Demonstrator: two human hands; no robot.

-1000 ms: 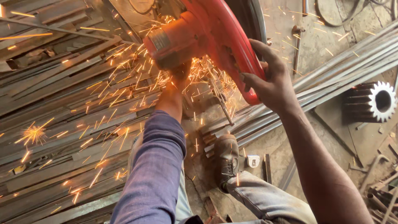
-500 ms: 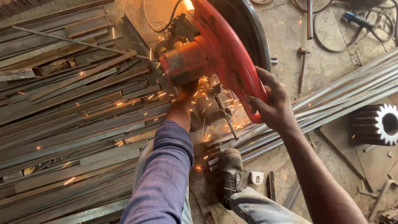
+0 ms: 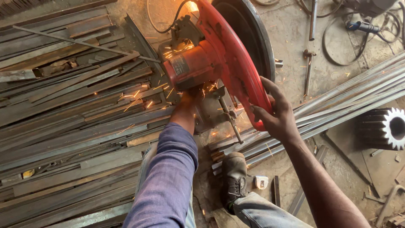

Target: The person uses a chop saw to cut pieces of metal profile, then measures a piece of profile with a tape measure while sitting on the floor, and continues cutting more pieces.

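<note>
— While sparks fly off the red chop saw [image 3: 219,59], where are the person's hands?

— The right hand [image 3: 274,116] is curled over the lower edge of the red blade guard, fingers wrapped on the rim. The left hand [image 3: 188,98] reaches under the orange motor housing, toward the clamp [image 3: 225,112] and the workpiece; the housing hides the fingers, so I cannot tell whether they grip anything. The two hands sit apart, one on each side of the saw body.

— And the saw itself?

— It sits on the ground in the upper middle of the view, tilted up on its hinge, with long steel strips [image 3: 76,126] spread to the left and a bundle of steel bars [image 3: 337,105] running off to the right through the vise.

— What worries you?

— The left hand is close to where the sparks spray. If the blade is spinning and the head drops, those hidden fingers are, I judge, in the danger zone. Neither hand appears to be gloved, so hot sparks or a sharp cut end could burn or slice skin.

— Anything else?

— The boot [image 3: 234,181] rests just beside the bar bundle. If the bars shift in the clamp, the cut could bind and kick. The sleeve [image 3: 168,177] is also loose near the motor, and sparks land on it.
</note>
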